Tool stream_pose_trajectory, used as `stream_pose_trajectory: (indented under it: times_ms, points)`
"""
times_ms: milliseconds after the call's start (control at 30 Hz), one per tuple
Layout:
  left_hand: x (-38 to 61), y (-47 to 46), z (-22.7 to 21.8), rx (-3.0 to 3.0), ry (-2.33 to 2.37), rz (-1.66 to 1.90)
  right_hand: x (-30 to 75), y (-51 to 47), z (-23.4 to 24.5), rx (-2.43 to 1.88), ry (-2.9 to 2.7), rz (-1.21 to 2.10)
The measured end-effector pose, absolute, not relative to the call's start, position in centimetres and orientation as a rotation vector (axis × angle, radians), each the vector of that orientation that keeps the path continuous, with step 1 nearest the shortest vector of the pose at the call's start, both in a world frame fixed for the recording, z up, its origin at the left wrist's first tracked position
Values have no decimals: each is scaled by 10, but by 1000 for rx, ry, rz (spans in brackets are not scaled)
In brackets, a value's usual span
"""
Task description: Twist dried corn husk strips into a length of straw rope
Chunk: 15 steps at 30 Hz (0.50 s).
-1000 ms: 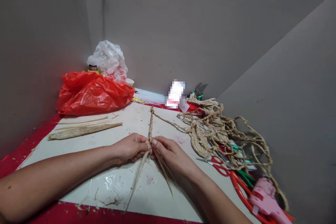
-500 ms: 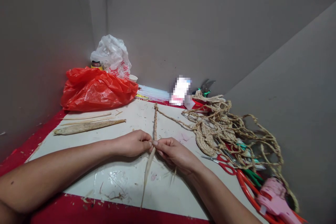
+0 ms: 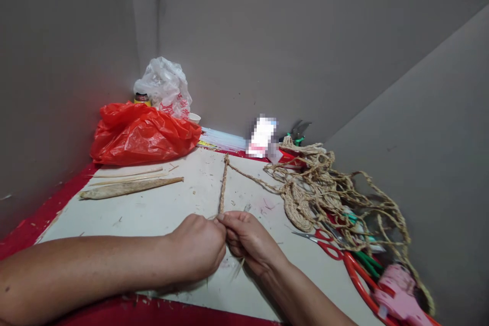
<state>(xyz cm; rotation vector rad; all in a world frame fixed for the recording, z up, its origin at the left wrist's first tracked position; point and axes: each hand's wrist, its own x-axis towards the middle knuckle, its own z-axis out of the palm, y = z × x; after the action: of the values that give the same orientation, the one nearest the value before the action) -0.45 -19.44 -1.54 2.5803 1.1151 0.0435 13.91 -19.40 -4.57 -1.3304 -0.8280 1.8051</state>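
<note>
Both hands meet at the near middle of the board [image 3: 153, 211]. Left hand [image 3: 198, 247] is curled shut, fingertips pinching the near end of the braid [image 3: 222, 186]. Right hand [image 3: 248, 239] nips the same spot, thumb and forefinger tight together, the other fingers folded under. The braid runs straight away from them to a knot at the far edge and joins the cord pile [image 3: 317, 188] on the right. Loose strands [image 3: 239, 265] poke out under the right hand. Far left, a red bag [image 3: 141, 132] with a white bag [image 3: 164, 86] behind it. A husk [image 3: 130, 188] lies left of the braid. Scissors [image 3: 324, 243] and a pink glue gun [image 3: 397, 295] lie near right.
</note>
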Motion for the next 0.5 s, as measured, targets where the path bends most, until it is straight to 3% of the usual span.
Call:
stream_pose_trajectory:
  times_ms: [267,500]
  points:
    - [-16,-204,16,2484,281,-348,146,-188,-44,-1277,-857,1933]
    - [-61,-121,31,2442,1292,322,151,-183,-56,-1225,-891,1979]
